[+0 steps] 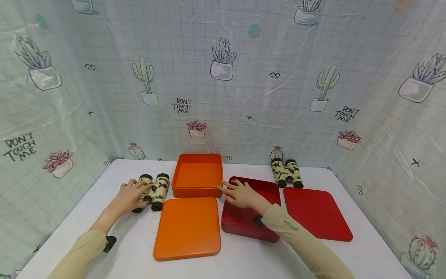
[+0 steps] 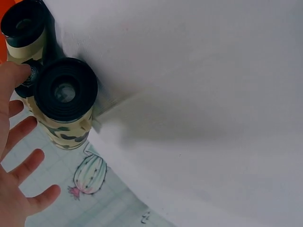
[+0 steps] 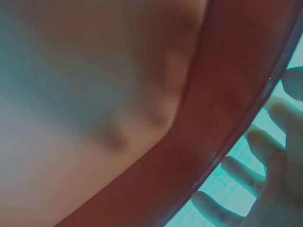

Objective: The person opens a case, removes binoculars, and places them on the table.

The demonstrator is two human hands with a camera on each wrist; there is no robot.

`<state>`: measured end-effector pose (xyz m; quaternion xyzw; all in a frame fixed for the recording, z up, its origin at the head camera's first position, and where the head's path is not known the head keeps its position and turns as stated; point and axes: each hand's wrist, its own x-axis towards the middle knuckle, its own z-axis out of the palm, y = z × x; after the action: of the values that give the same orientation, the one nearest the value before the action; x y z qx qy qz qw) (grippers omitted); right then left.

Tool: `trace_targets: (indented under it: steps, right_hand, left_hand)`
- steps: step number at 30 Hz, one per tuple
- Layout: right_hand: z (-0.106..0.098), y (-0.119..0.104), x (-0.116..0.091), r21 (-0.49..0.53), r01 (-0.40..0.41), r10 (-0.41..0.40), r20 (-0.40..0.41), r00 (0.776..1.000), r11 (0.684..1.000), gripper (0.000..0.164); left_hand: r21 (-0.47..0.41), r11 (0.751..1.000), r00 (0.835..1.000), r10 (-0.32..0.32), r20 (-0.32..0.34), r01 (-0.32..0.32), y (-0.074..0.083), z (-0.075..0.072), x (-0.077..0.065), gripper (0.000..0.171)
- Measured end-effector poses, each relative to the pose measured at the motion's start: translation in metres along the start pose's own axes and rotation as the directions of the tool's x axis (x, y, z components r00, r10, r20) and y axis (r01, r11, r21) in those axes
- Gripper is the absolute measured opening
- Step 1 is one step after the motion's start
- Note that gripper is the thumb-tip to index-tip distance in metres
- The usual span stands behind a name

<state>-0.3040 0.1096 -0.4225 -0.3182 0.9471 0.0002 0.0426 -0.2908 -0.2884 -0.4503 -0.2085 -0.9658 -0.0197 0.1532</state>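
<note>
My left hand (image 1: 131, 197) reaches over camouflage binoculars (image 1: 161, 189) at the table's left, its fingers spread. In the left wrist view the thumb (image 2: 13, 75) lies at the binoculars' central wheel, while the other fingers stand apart beside the barrel. My right hand (image 1: 244, 195) hovers over the open red box (image 1: 247, 231), palm down with fingers spread and holding nothing. Its fingertips overlap the near right corner of the open orange box (image 1: 196, 192) in the head view. The right wrist view has the red box's wall (image 3: 218, 109) running past these spread fingers.
An orange lid (image 1: 188, 228) lies flat in front of the orange box. To the right of the red box lies a red lid (image 1: 317, 215), with a second pair of camouflage binoculars (image 1: 278, 170) behind it. A printed curtain (image 1: 223, 97) encloses the white table (image 1: 136, 248).
</note>
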Motion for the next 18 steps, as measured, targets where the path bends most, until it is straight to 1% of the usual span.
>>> trace_targets:
  steps: [4, 7, 9, 14, 18]
  right_hand:
    - [-0.002, -0.001, 0.001, 0.009, -0.033, 0.032, 0.036, 0.999, 0.999, 0.046]
    - [-0.003, 0.000, 0.000, 0.001, -0.046, 0.046, 0.046, 0.998, 0.999, 0.046]
    - [-0.004, 0.000, -0.002, 0.001, -0.045, 0.045, 0.051, 0.998, 0.999, 0.047]
    - [-0.009, 0.000, -0.009, 0.019, -0.025, 0.024, 0.060, 0.998, 1.000, 0.048]
    - [-0.013, -0.001, -0.015, 0.040, -0.021, 0.019, 0.069, 0.997, 0.999, 0.049]
  left_hand:
    - [0.002, 1.000, 1.000, 0.012, -0.027, -0.012, 0.003, -0.002, -0.006, 0.048]
    - [0.008, 1.000, 0.998, 0.029, -0.052, -0.029, 0.005, -0.002, -0.009, 0.046]
    - [0.006, 0.999, 0.997, 0.043, -0.064, -0.043, 0.006, -0.002, -0.010, 0.045]
    - [-0.010, 0.998, 0.995, 0.056, -0.087, -0.057, 0.013, -0.005, -0.011, 0.044]
    - [-0.016, 0.997, 0.989, 0.077, -0.128, -0.080, 0.022, -0.008, -0.011, 0.044]
